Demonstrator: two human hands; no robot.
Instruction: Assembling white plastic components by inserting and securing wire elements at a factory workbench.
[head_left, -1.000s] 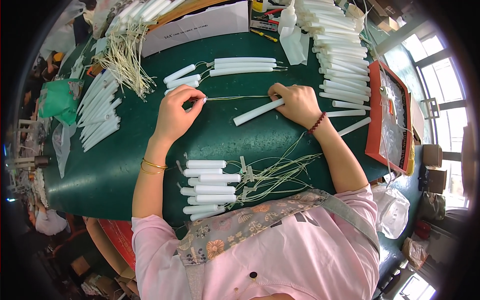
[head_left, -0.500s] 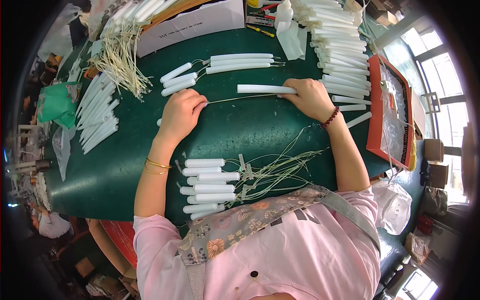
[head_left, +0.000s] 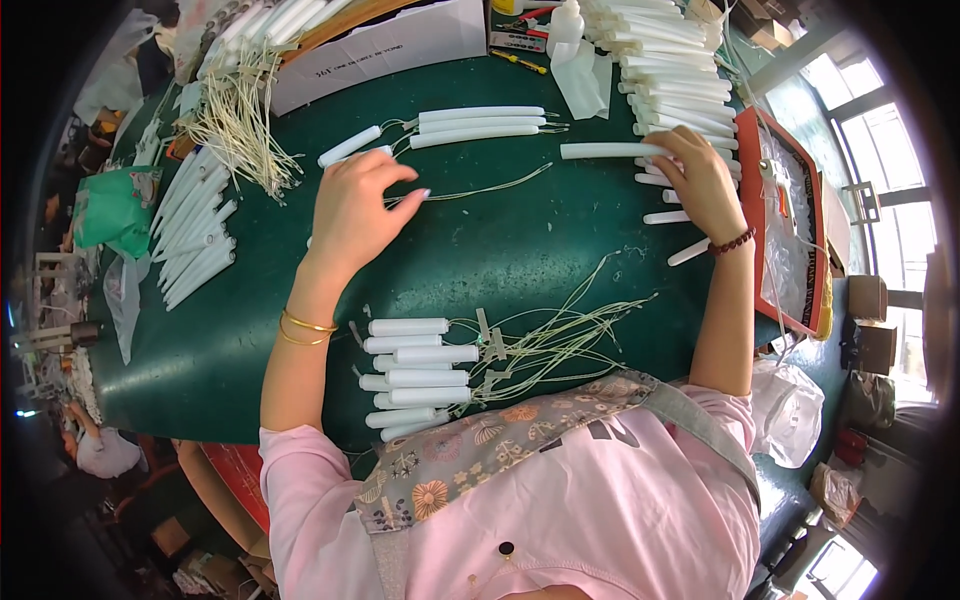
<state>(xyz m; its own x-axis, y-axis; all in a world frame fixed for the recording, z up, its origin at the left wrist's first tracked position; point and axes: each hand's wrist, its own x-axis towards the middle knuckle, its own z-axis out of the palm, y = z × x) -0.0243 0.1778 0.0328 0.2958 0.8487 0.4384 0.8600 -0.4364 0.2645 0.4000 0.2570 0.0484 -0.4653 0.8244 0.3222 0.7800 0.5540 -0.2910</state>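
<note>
I see the pale wire now slack at upper centre, its right end freed: the right hand has left it, fingers closed on a white tube by the upper-right tube stack; the left hand parts thumb and forefinger, any hold on the wire unclear

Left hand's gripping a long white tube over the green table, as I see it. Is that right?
Not the left hand: the head view shows the right hand gripping the long white tube over the green table.
</note>
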